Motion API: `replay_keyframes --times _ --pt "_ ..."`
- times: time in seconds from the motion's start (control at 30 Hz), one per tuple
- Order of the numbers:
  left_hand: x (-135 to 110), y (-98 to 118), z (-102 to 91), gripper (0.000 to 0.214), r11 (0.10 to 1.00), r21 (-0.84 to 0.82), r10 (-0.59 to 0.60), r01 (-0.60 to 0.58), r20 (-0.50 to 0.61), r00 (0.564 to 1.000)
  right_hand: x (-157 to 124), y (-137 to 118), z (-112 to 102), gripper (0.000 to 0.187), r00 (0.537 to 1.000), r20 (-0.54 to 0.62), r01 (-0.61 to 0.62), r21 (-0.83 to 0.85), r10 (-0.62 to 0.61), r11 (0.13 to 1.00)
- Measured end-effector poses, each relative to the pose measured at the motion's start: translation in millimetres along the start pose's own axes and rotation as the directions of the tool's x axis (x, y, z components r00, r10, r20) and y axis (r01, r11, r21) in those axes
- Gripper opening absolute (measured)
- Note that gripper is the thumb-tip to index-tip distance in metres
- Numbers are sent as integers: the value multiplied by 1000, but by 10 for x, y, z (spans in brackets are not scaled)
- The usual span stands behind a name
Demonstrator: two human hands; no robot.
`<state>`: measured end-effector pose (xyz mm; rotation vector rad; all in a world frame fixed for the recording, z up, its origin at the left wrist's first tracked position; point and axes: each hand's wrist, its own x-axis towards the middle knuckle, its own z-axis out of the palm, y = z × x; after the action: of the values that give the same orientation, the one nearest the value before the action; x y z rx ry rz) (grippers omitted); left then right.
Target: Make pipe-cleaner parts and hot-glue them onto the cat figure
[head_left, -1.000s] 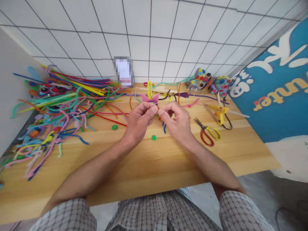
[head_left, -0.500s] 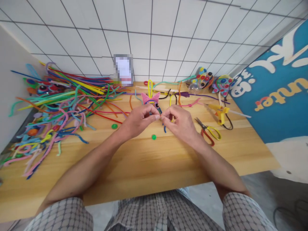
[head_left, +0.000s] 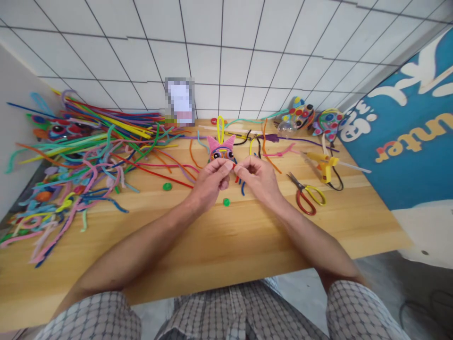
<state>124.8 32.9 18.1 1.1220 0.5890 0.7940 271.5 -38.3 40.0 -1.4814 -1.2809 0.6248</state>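
A short red pipe cleaner [head_left: 237, 179] shows at the pinched fingertips of both hands, most of it covered by the fingers. My left hand [head_left: 212, 183] is closed, thumb against forefinger. My right hand [head_left: 259, 180] pinches from the other side, its fingertips almost touching the left ones. Just behind them sits a craft figure [head_left: 222, 152] with pink pointed ears, big eyes and a yellow loop on top; my hands hide its lower part. A blue pipe cleaner end [head_left: 242, 188] pokes out below. Nearer to me lies a green cap [head_left: 226, 202].
Heaps of pipe cleaners [head_left: 120, 127] cover the table's left side, with a second green cap [head_left: 167, 187] near them. To the right lie scissors [head_left: 306, 194] and a yellow glue gun [head_left: 323, 165]. A phone [head_left: 180, 101] leans on the tiled wall; decorated figures [head_left: 300, 114] stand at the back right.
My left hand has turned and curled its fingers more, drawing slightly down. The figure's eyes and a bit of red pipe cleaner have come into sight.
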Motion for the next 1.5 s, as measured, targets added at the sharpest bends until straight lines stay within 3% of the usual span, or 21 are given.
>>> replay_keyframes --times 0.07,0.17,0.33,0.4,0.5,0.6,0.7,0.77,0.83,0.97,1.1,1.2,1.27,1.33,1.43,1.5 --pt "62 91 -97 39 978 187 76 -90 84 994 34 10 -61 13 1000 22 17 -47 -16 999" --pt "110 246 -221 24 855 443 188 -269 220 957 55 11 -138 10 987 47 163 -211 -156 964" --pt "103 339 -267 8 708 597 223 -377 318 922 24 -4 -143 13 952 128 306 -360 -278 881" --pt "100 315 -250 10 721 586 238 -370 292 926 11 -20 -132 13 949 120 315 -361 -291 878" --pt "77 231 -189 15 834 467 237 -295 180 955 -10 -42 -106 13 953 58 300 -338 -298 892" --pt "24 94 -83 27 959 241 134 -147 70 988 -36 -34 -49 15 962 -6 261 -293 -274 920" --pt "-2 -34 -6 35 999 40 21 -20 -13 1000 -39 14 1 14 967 -36 236 -242 -252 941" --pt "24 -59 -19 34 1000 30 6 -6 -2 1000 -17 50 -1 14 968 -36 236 -223 -250 946" --pt "74 -17 -82 30 987 150 45 -58 86 995 15 74 -30 14 964 -19 253 -232 -264 939" --pt "133 154 -227 16 831 473 168 -292 287 943 47 83 -92 15 945 70 325 -333 -320 885" --pt "104 253 -253 10 660 638 225 -397 337 914 17 78 -90 15 936 135 350 -408 -324 843" --pt "88 278 -232 13 603 677 244 -422 347 906 -6 52 -85 13 940 116 340 -410 -322 846" --pt "79 261 -209 12 628 660 268 -412 313 911 -16 24 -78 12 945 84 323 -394 -316 860" --pt "60 194 -167 12 719 588 285 -370 235 929 -26 3 -56 11 953 30 291 -355 -300 888" --pt "19 7 -75 18 916 326 224 -235 70 972 -40 15 7 13 966 -52 234 -256 -254 938" --pt "3 -115 -26 24 980 145 144 -140 -16 990 -40 47 40 14 968 -80 215 -214 -237 953"
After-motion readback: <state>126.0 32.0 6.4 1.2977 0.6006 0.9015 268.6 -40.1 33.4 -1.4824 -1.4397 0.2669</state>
